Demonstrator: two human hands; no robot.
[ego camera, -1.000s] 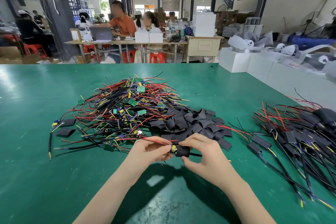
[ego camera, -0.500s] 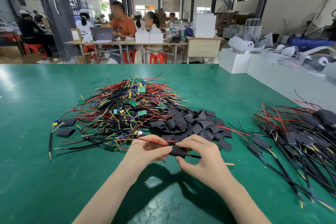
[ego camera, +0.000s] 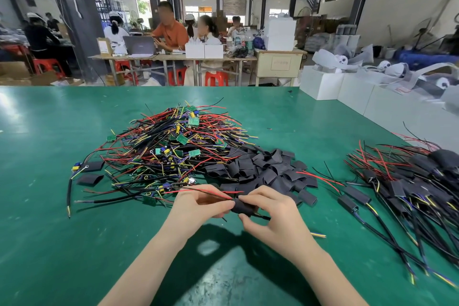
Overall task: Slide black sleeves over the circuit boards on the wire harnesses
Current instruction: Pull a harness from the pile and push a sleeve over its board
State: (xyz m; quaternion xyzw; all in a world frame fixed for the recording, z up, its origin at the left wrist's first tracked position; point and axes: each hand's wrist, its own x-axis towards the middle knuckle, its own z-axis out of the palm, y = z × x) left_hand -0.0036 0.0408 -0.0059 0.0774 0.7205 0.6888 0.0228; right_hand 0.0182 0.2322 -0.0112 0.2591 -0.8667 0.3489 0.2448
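From the head camera, the short black tubular sleeve lies with its long axis running left to right, tilted slightly down toward the right, held just above the green table between both hands. Thin red and black wires leave its left end, pointing left and slightly away; a black cable leaves its right end, and yellow and blue wire tips show on the table past the right wrist.

The left hand pinches the sleeve's left end, fingers curled around the wires. The right hand pinches the sleeve from the right, fingers curled over its top and thumb beneath.

Just beyond the hands lies a tangled heap of red, black and yellow wire harnesses with small green circuit boards, and touching it on the right a pile of loose flat black sleeves. Well apart to the right lies a bundle of harnesses already sleeved in black. Bare table lies left of the hands and nearer the person, and the table's far edge runs behind the heap.
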